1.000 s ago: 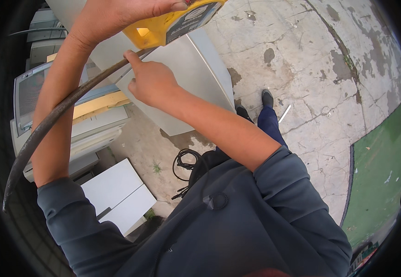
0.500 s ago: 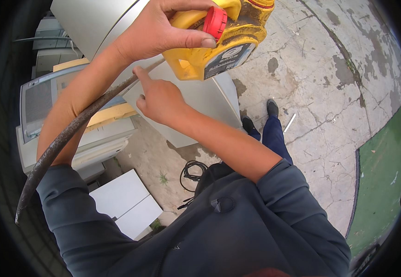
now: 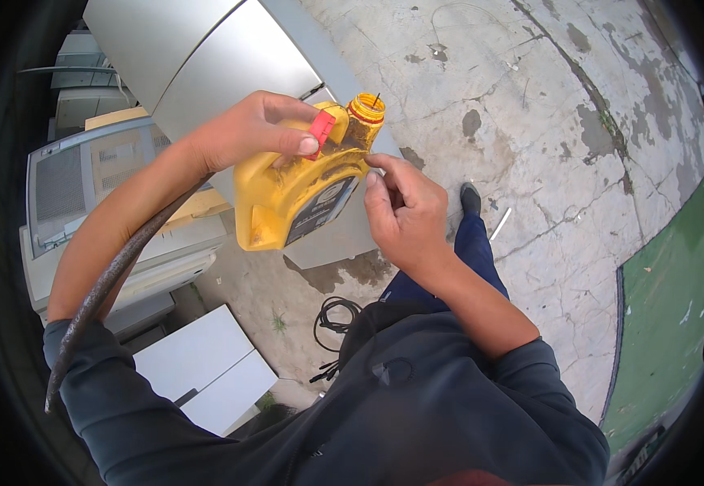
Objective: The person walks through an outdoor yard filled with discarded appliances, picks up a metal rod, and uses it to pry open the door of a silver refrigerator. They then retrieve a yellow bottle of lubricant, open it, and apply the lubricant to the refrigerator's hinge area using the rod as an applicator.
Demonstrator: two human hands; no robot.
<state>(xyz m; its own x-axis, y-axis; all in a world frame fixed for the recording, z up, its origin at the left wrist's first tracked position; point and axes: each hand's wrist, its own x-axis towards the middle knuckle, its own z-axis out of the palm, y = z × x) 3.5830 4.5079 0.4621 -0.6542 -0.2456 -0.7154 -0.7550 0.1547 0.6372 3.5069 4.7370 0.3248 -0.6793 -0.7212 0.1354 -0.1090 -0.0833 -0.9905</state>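
The left grip (image 3: 259, 134) hides part of the yellow jug's (image 3: 294, 182) handle and 1 end of the dark curved bar (image 3: 109, 281). Beyond it, the top edge cuts off the silver-grey cabinet (image 3: 238, 65); the right grip's (image 3: 405, 211) curled fingers are partly hidden.

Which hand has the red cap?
The left hand, its thumb on the red cap; the right hand, beside the yellow jug, shows no cap.

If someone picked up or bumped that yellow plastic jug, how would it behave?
The yellow plastic jug would probably keep its shape, since its moulded walls look stiff. Tipped over, it might spill any contents, as its neck is uncapped; how full it is doesn't show. The dark grime on its shoulder could make it slippery.
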